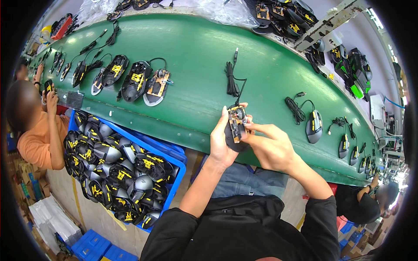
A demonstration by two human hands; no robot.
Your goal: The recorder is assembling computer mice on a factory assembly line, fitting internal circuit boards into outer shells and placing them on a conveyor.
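Observation:
My left hand point(220, 145) is closed around the base half of a computer mouse point(236, 123), holding it tilted above the belt's near edge. The mouse has no top shell, so its tan circuit board and wheel area show. Its bundled black cable point(232, 80) lies on the belt, with the plug pointing away from me. My right hand point(272, 145) has its thumb and index finger bent against the right side of the same mouse base. Any small part between those fingertips is too hidden to tell.
The green conveyor belt point(191, 56) carries open mice point(136, 81) at left and closed mice point(314, 127) at right. A blue crate point(177, 176) full of mouse shells stands left of me. Co-workers sit at both sides. A metal post point(333, 22) rises beyond the belt.

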